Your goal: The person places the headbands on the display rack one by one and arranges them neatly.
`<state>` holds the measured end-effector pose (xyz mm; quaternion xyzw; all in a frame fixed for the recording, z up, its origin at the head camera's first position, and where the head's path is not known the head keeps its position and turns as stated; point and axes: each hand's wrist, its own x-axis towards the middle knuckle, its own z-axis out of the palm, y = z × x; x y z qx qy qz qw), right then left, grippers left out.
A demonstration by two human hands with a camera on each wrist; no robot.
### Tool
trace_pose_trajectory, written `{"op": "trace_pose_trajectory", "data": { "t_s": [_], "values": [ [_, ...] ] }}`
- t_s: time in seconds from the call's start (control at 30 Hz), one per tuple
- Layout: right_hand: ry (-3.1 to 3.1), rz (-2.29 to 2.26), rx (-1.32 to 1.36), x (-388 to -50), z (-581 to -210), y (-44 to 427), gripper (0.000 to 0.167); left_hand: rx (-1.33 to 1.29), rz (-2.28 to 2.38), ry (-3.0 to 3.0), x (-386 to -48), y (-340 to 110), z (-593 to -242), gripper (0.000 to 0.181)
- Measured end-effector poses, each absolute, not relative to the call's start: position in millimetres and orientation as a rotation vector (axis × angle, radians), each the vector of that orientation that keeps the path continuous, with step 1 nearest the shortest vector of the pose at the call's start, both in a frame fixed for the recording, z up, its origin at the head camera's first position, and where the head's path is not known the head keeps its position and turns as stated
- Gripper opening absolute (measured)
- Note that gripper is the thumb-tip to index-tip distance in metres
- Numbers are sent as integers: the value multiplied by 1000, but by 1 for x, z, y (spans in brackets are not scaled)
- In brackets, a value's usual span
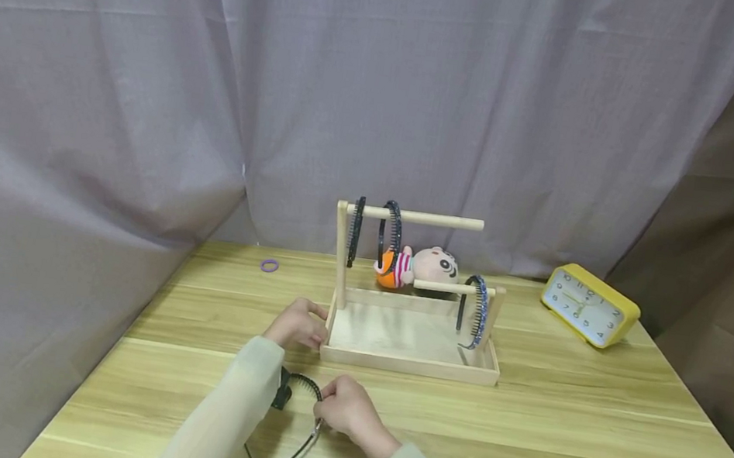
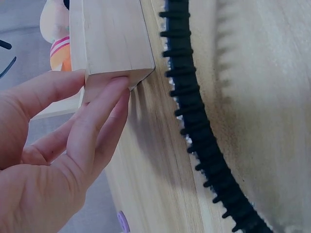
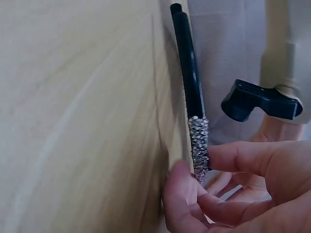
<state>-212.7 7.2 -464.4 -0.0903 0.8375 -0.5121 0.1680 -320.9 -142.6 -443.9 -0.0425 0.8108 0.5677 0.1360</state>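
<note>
A black toothed headband point(image 1: 301, 448) with a sparkly silver band stands over the table, partly behind the left forearm. My right hand point(image 1: 347, 409) pinches its side between thumb and fingers; the right wrist view shows the fingertips on the glittery part point(image 3: 199, 143). My left hand point(image 1: 300, 324) grips the left end of a wooden rack point(image 1: 409, 366), thumb at the upper edge and fingers against the end wall point(image 2: 104, 80). Two dark headbands point(image 1: 356, 231) hang on the rack's upper bar point(image 1: 442, 221). Another headband, with blue glitter point(image 1: 480, 314), hangs on the lower bar.
Behind the rack lies a plush doll point(image 1: 434, 265) in striped and orange clothes. A yellow alarm clock point(image 1: 585, 305) stands at the back right of the wooden table point(image 1: 593, 425). A purple hair tie point(image 1: 269, 265) lies at the back left. Grey curtain point(image 1: 359, 87) hangs behind.
</note>
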Motion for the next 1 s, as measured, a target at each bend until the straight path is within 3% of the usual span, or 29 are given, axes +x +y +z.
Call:
{"op": "trace_pose_trajectory", "data": {
  "t_s": [0.43, 1.0],
  "values": [
    [1938, -1786, -362, -219, -474, 24, 33, -119, 1594, 2382, -321, -141, -444, 51],
    [2065, -1862, -321, -216, -461, 53, 33, -126, 1586, 2361, -322, -143, -443, 53]
  ]
}}
